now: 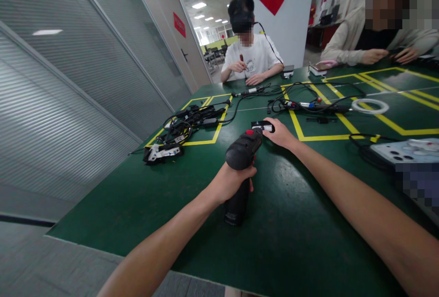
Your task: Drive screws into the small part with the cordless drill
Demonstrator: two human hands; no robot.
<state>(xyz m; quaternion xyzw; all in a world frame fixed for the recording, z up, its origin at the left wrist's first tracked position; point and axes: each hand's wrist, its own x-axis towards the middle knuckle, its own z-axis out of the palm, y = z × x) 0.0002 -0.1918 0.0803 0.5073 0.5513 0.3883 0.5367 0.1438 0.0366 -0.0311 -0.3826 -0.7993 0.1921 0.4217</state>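
My left hand (230,182) is wrapped round the grip of a black cordless drill (241,153) with a red switch on top. The drill points away from me, and its battery end hangs low, near the tabletop. At the drill's far end, my right hand (279,133) holds a small black and white device (262,126) between thumb and fingers. The drill's front meets or overlaps this device; whether a bit touches it is hidden behind the drill's body.
A heap of black cables and adapters (195,119) lies left, beside a black and white part (163,151). More cables (308,105) and a white ring (370,106) lie right of centre. Two people sit across the green table (137,205); one holds a screwdriver (241,58).
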